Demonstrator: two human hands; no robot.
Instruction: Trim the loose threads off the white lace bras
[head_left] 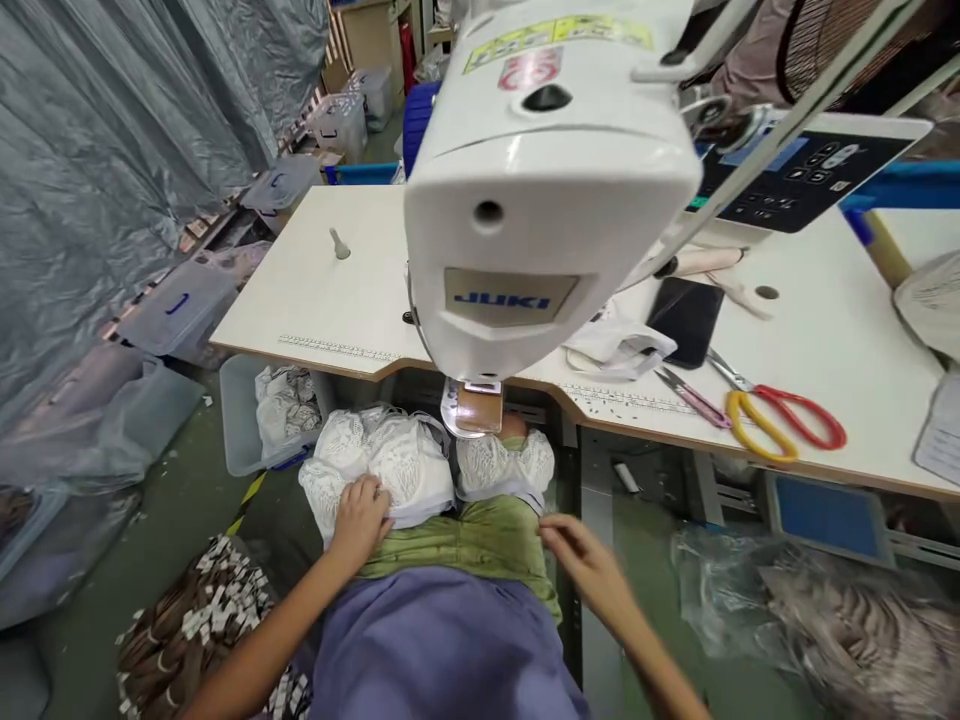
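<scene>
White lace bras (409, 470) lie across my lap, on green cloth. My left hand (362, 522) lies over the left part of this lace, its fingers loosely bent and resting on top. Another lace piece, a white bra cup section (506, 465), covers the knee to the right. My right hand (585, 560) is beside its lower right edge, thumb and fingertips drawn together; what they hold, if anything, is too small to make out. Just above the lap is the sewing machine (551, 220), its lit needle area partly hidden by its head.
On the white table (360, 230) are scissors (787, 425), thread snips (694, 398), a dark phone (686, 320) and white fabric (619, 345). A plastic bin (240, 420) of white pieces stands below left. Brown bundled straps (176, 640) lie on the floor.
</scene>
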